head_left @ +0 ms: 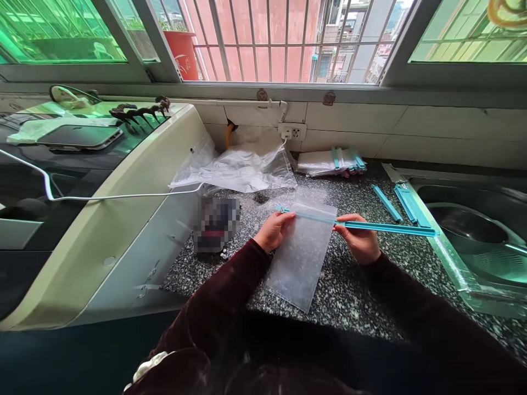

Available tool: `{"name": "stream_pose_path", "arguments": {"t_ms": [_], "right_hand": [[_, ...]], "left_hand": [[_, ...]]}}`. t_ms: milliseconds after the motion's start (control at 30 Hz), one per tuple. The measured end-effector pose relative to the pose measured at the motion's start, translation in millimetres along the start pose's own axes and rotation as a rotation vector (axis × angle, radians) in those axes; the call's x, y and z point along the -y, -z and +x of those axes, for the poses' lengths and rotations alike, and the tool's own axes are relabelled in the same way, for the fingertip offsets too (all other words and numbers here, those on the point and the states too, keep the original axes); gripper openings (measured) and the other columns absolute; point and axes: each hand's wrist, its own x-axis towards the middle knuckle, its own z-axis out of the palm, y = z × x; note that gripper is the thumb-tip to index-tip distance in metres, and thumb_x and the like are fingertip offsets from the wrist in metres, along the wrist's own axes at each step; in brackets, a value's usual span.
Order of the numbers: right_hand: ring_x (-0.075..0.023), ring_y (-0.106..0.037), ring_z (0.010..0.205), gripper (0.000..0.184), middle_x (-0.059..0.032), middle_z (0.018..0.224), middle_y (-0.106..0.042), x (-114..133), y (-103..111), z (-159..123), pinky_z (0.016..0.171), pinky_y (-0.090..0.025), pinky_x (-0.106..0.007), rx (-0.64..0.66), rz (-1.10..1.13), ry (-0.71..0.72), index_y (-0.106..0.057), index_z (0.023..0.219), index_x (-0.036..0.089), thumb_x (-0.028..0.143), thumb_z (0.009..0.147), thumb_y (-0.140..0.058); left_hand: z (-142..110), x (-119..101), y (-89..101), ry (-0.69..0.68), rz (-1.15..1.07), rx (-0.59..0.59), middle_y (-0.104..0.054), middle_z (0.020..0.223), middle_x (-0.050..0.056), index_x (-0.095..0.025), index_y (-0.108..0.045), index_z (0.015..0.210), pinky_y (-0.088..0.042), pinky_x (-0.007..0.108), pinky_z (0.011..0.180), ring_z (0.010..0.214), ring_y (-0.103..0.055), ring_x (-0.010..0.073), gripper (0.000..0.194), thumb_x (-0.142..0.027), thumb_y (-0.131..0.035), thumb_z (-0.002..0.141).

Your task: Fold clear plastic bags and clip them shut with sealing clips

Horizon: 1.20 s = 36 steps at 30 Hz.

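Observation:
A small clear plastic bag (300,258) lies flat on the speckled granite counter (362,296). My left hand (274,230) pinches the bag's top left corner, fingers closed on it. My right hand (360,238) is closed on a long blue sealing strip (387,227), which runs along the bag's top edge and sticks out far to the right, over the sink's edge. Both my sleeves are dark maroon.
A stack of finished bags with blue strips (329,162) lies by the wall. Loose blue strips (401,203) lie beside the steel sink (473,230). Crumpled clear plastic (239,167), a blurred dark object (216,225), a white appliance (123,219) with a phone (80,136) on it.

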Motion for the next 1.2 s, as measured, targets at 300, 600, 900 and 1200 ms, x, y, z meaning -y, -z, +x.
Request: {"name": "stream_pose_path", "arguments": {"t_ms": [300,600,900,1200], "right_hand": [[-0.0144,-0.062,0.065,0.027,-0.0027,0.078,-0.066,4.0,5.9,3.5,0.059,-0.054,-0.028,0.02,-0.143,0.057,-0.062,0.084,0.022,0.046,0.074,-0.065],[-0.0186,-0.064,0.078,0.022,-0.0062,0.084,-0.066,7.3,28.7,13.9,0.071,-0.054,-0.034,0.014,-0.319,0.292,-0.063,0.088,0.02,0.039,0.077,-0.063],[-0.0185,-0.064,0.075,0.011,-0.006,0.08,-0.068,16.4,34.1,16.1,0.069,-0.055,-0.034,-0.04,-0.422,0.464,-0.063,0.083,0.02,0.03,0.078,-0.063],[-0.0183,-0.064,0.075,0.006,-0.0044,0.079,-0.067,18.5,27.5,12.4,0.069,-0.054,-0.035,-0.027,-0.355,0.496,-0.063,0.081,0.021,0.024,0.076,-0.065]], "left_hand": [[0.2,0.7,-2.4,-0.022,-0.027,-0.096,-0.049,0.046,-0.006,-0.015,-0.049,0.051,-0.029,0.019,0.044,0.044,-0.043,0.0045,0.021,-0.016,-0.07,0.05],[1.7,-0.9,-0.1,-0.077,-0.03,-0.133,-0.05,0.046,-0.006,-0.015,-0.051,0.051,-0.028,0.019,0.044,0.043,-0.042,0.0043,0.019,-0.017,-0.069,0.05],[2.8,0.5,2.2,-0.112,0.091,-0.099,-0.04,0.041,-0.007,-0.015,-0.045,0.048,-0.022,0.019,0.041,0.039,-0.034,0.0027,0.026,-0.021,-0.069,0.055],[1.9,3.9,3.9,-0.183,0.253,-0.067,-0.038,0.041,-0.007,-0.016,-0.042,0.046,-0.02,0.021,0.043,0.04,-0.03,0.0034,0.032,-0.031,-0.069,0.057]]}}
